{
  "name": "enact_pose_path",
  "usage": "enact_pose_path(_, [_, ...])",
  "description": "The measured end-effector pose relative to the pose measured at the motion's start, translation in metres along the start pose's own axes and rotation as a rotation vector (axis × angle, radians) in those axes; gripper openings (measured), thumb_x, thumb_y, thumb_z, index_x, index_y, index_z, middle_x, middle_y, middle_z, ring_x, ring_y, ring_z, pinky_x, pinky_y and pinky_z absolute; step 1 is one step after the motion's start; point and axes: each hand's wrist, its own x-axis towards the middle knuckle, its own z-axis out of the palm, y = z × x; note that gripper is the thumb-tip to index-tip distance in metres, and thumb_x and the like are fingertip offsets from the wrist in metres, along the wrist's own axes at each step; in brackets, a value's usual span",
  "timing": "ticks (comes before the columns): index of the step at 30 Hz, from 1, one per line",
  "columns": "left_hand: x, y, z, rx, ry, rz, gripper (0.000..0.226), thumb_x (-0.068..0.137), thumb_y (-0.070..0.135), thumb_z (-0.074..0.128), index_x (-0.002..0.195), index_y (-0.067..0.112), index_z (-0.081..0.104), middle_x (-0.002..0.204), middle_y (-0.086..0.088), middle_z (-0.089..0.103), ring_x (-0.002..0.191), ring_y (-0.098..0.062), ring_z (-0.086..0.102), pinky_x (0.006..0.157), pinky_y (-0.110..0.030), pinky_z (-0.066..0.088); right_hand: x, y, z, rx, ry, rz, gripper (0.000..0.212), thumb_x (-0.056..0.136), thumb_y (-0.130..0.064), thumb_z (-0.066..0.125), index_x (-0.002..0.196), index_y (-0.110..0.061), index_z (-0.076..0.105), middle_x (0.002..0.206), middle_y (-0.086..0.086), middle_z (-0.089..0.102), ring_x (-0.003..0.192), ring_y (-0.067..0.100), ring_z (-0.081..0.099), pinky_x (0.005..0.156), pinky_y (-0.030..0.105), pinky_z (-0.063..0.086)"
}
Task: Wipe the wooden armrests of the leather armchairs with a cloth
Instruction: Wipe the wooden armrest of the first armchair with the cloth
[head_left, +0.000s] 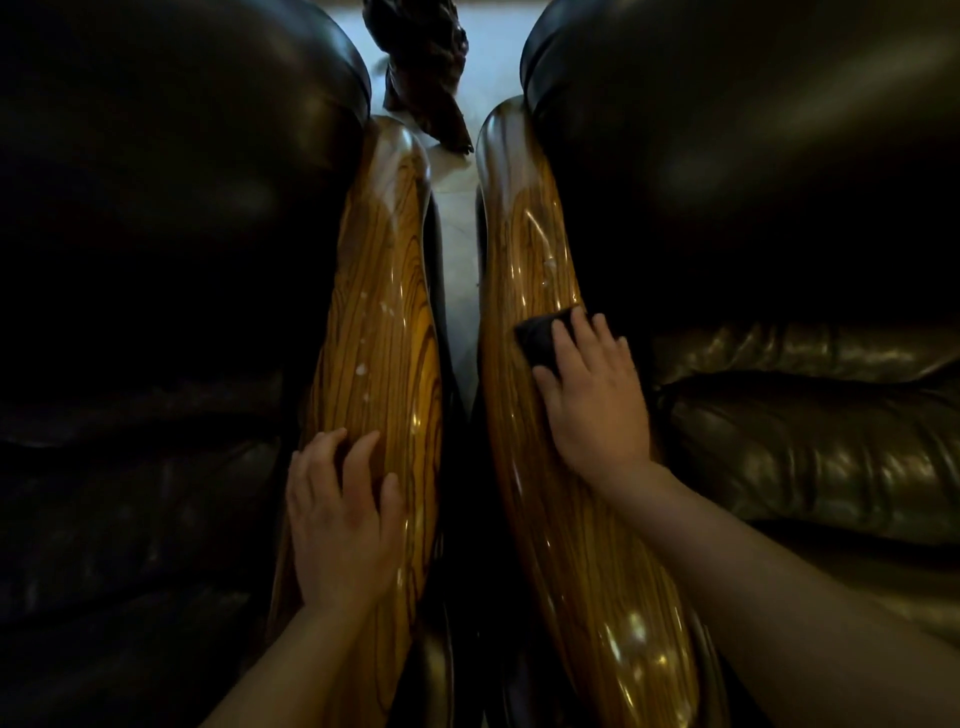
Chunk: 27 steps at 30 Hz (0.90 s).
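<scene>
Two glossy striped wooden armrests run side by side away from me. The left armrest (379, 291) carries several small white droplets. My left hand (340, 525) lies flat on its near part, fingers spread, holding nothing. On the right armrest (530, 244) my right hand (592, 395) presses a dark folded cloth (543, 335) against the wood about midway along. The cloth pokes out from under my fingertips. A few pale spots show on the wood just beyond the cloth.
The dark leather armchair on the left (156, 208) and the one on the right (753, 182) flank the armrests. A narrow gap with pale floor (457, 244) runs between them. A dark carved wooden object (426, 67) stands at the gap's far end.
</scene>
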Motion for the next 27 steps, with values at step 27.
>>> enact_pose_path(27, [0.001, -0.004, 0.004, 0.031, 0.015, 0.002, 0.05, 0.091, 0.04, 0.039, 0.138, 0.023, 0.046, 0.149, -0.009, 0.038, 0.142, -0.031, 0.029, 0.117, -0.055, 0.026, 0.049, -0.023, -0.006, 0.063, -0.006, 0.038, 0.058, 0.102, -0.046, 0.035, 0.154, -0.02, 0.027, 0.165, 0.007, 0.019, 0.152, 0.024, 0.01, 0.123, 0.045, 0.012])
